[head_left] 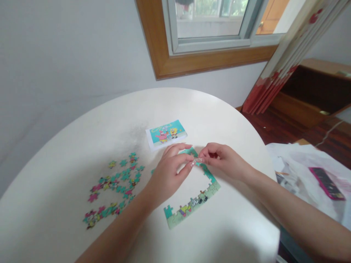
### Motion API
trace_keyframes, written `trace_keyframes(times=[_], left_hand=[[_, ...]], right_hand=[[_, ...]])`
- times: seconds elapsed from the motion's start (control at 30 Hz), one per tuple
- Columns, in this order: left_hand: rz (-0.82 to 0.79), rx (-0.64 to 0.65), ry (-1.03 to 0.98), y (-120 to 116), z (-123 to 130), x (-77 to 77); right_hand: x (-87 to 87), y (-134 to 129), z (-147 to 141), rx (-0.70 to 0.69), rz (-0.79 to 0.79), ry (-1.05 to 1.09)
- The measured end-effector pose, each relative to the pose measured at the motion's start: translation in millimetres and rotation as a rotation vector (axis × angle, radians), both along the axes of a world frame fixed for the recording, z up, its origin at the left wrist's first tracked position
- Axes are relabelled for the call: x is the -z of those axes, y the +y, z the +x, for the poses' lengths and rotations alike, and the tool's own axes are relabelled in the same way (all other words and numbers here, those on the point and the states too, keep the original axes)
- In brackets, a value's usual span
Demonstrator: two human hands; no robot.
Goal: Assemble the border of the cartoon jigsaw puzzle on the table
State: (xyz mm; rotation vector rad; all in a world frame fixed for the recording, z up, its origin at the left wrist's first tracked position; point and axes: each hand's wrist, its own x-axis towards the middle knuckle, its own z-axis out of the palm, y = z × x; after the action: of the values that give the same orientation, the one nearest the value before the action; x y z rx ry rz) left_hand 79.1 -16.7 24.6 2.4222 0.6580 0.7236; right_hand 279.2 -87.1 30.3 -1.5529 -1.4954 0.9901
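My left hand (170, 170) and my right hand (223, 160) meet above the far right side of a partly joined jigsaw puzzle (178, 217). Their thumbs and fingertips close on a small pale puzzle piece (197, 160), mostly covered by the fingers. The joined pieces form a border, with a green bottom strip showing cartoon legs and a teal right side; white tabletop shows inside it. My left hand hides the border's left part and some of its top. Behind the hands lies a reference picture (167, 134) of cartoon figures on a teal background.
Loose puzzle pieces (120, 188) in teal, pink and yellow are scattered left of my left forearm on the round white table (90, 128). Beyond the table's right edge, a pink-edged phone (327, 183) rests on white sheeting (298, 160). A window (211, 22) is ahead.
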Motion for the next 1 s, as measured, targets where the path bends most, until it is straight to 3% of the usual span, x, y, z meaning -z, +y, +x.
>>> trace_keyframes(times=[0.13,0.37,0.63,0.8,1.0], left_hand=[[-0.059,0.029,-0.016,-5,-5,-8.9],[-0.149,0.017,-0.030,-4,-18,-13.5],[-0.319,-0.120,0.051,-16,-41,-22.4],[-0.277,-0.274,0.180,-31,-72,-25.1],[-0.309,-0.288,0.208,-37,-89,-14.4]], right_hand=[[-7.9,3,-2,-0.063,-0.027,0.145],[-17.9,14,-3,-0.232,-0.015,0.118],[-21.6,25,-29,-0.385,0.012,0.046],[-19.1,28,-32,-0.332,0.096,0.023],[-4.7,36,-10,-0.276,0.048,-0.064]])
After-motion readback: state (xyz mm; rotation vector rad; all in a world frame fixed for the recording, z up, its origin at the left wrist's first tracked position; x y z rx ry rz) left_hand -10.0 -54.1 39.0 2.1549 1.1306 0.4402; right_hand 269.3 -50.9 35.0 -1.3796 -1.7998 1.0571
